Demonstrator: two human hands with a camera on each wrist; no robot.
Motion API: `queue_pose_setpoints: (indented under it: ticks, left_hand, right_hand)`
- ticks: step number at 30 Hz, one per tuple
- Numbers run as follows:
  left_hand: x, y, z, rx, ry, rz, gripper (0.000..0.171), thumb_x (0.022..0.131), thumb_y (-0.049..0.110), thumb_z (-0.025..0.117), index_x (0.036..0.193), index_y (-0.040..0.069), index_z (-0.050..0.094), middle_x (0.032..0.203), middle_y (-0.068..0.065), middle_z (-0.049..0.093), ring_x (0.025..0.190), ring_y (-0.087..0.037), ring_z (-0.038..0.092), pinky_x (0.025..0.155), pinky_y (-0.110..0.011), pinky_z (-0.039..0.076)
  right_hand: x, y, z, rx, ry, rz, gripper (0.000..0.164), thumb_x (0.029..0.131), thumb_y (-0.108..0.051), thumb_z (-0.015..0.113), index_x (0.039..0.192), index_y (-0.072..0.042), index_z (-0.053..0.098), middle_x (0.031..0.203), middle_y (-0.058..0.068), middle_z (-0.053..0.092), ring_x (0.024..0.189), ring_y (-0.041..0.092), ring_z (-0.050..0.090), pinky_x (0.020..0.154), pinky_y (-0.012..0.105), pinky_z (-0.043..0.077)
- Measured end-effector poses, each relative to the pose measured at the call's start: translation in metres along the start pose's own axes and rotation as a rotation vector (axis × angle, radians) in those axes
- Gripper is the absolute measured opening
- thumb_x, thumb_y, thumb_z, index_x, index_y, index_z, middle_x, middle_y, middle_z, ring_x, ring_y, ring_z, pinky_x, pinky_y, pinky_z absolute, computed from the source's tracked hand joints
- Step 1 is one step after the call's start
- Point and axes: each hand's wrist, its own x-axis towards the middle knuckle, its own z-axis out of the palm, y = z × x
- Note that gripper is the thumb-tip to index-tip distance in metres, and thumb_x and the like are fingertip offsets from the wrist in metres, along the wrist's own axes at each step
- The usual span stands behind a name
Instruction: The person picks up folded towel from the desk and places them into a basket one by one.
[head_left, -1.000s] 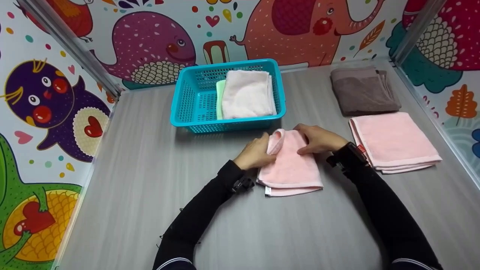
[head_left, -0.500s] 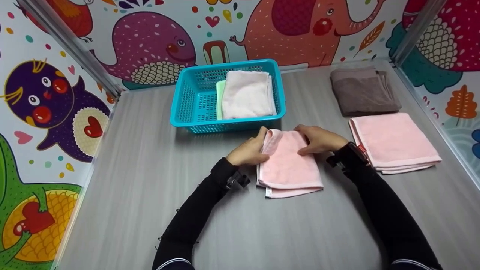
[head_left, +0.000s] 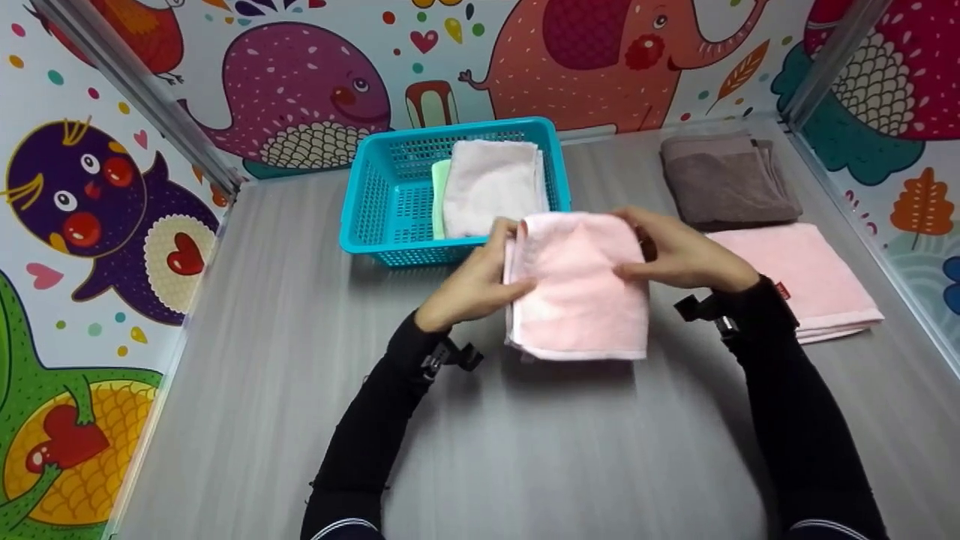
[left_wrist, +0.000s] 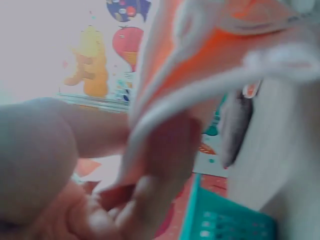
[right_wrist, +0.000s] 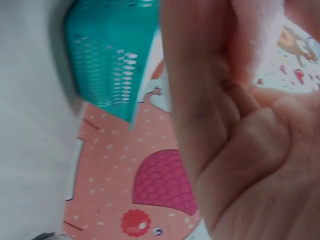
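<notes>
Nearest, two black sleeves reach in over the grey worktop, each with a small dark device strapped at the wrist. Beyond the cuffs, both hands hold one folded pink towel between them, a little right of the middle and raised off the worktop, with a shadow beneath it. The left hand grips its left edge, thumb on the near face and fingers behind. The right hand pinches the right edge, its thumb also on the near face; the wrist views are blurred, so how far those fingers reach behind the cloth is hard to say. The towel's far edge overlaps the near right corner of the basket from the head view.

To the right, partly hidden by the right wrist, lies a second pink towel, folded, with a small red tag. Farther off, the blue basket stands left of the held towel; in its right half lie a pale towel and, at that towel's left, a green cloth. Level with it on the far right, a folded brown towel lies just beyond the second pink one. Farthest back, the wall carries bright cartoon animals, among them a purple whale and a coral elephant.
</notes>
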Motion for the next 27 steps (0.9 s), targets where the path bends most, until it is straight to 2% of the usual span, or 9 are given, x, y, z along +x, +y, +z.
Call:
queue_pose_setpoints:
  ticks: [4,8,12,15,17,19,22,24,27]
  left_hand:
    - [-0.001,0.003,-0.007,-0.027,0.086,-0.015,0.055,0.087,0.015,0.069,0.119,0.010,0.024,0.100,-0.014,0.054,0.082,-0.018,0.058,0.073,-0.027,0.048]
    - [-0.001,0.001,-0.010,-0.030,0.129,-0.055,0.050,0.091,0.016,0.065,0.115,0.013,0.022,0.086,-0.014,0.055,0.070,-0.016,0.057,0.065,-0.026,0.048]
    - [0.001,-0.005,-0.013,0.047,0.169,-0.024,0.027,0.094,0.015,0.061,0.108,0.012,0.038,0.071,-0.004,0.048,0.060,-0.013,0.048,0.057,-0.025,0.041]
    - [0.004,-0.009,-0.016,0.095,0.189,0.004,0.006,0.094,0.008,0.057,0.098,0.012,0.055,0.071,-0.002,0.049,0.064,-0.014,0.047,0.059,-0.027,0.038]
    - [0.006,-0.012,-0.018,0.093,0.192,-0.007,0.010,0.094,0.005,0.053,0.097,0.011,0.061,0.081,-0.001,0.057,0.073,-0.013,0.051,0.067,-0.027,0.041]
    - [0.007,-0.015,-0.021,0.082,0.199,-0.035,0.014,0.096,0.005,0.051,0.103,0.009,0.063,0.095,-0.003,0.062,0.086,-0.013,0.055,0.078,-0.028,0.043]
    - [0.008,-0.021,-0.029,0.047,0.227,-0.075,0.020,0.095,0.005,0.051,0.113,0.006,0.059,0.115,-0.007,0.060,0.100,-0.017,0.054,0.088,-0.031,0.043]
    - [0.010,-0.026,-0.035,0.024,0.254,-0.089,0.025,0.093,0.003,0.051,0.118,0.004,0.056,0.121,-0.010,0.057,0.109,-0.019,0.052,0.095,-0.033,0.041]
    - [0.012,-0.033,-0.048,0.023,0.297,-0.115,0.034,0.088,0.000,0.052,0.122,0.002,0.052,0.126,-0.012,0.052,0.118,-0.022,0.048,0.104,-0.035,0.035]
  right_hand:
    - [0.000,-0.021,0.001,0.067,0.043,-0.077,0.066,0.087,-0.012,0.070,0.144,-0.016,0.037,0.120,0.008,0.054,0.101,0.021,0.057,0.074,0.029,0.054]
    - [0.002,-0.033,0.003,0.075,0.061,-0.140,0.068,0.088,-0.006,0.067,0.146,-0.012,0.033,0.123,0.014,0.051,0.102,0.023,0.055,0.071,0.027,0.054]
    - [0.006,-0.034,0.006,0.083,0.107,-0.162,0.070,0.088,-0.004,0.067,0.147,-0.011,0.032,0.130,0.016,0.048,0.105,0.024,0.053,0.071,0.026,0.054]
    - [0.012,-0.033,0.008,0.081,0.156,-0.165,0.070,0.088,-0.003,0.066,0.148,-0.011,0.031,0.135,0.016,0.045,0.107,0.023,0.052,0.071,0.025,0.054]
    - [0.019,-0.031,0.010,0.074,0.187,-0.172,0.070,0.088,-0.003,0.066,0.148,-0.011,0.031,0.136,0.016,0.045,0.107,0.024,0.053,0.072,0.026,0.054]
    - [0.028,-0.030,0.012,0.070,0.213,-0.180,0.071,0.088,-0.002,0.066,0.148,-0.011,0.031,0.136,0.017,0.045,0.107,0.027,0.053,0.073,0.030,0.055]
    - [0.048,-0.022,0.017,0.054,0.247,-0.198,0.073,0.088,-0.002,0.065,0.150,-0.017,0.029,0.141,0.013,0.043,0.111,0.029,0.055,0.077,0.040,0.055]
    - [0.064,-0.018,0.019,0.038,0.263,-0.216,0.072,0.089,0.000,0.062,0.149,-0.021,0.030,0.146,0.010,0.039,0.115,0.029,0.053,0.081,0.047,0.053]
    - [0.088,-0.017,0.023,-0.009,0.294,-0.242,0.061,0.091,0.001,0.058,0.143,-0.023,0.039,0.141,0.005,0.044,0.097,0.023,0.055,0.076,0.039,0.052]
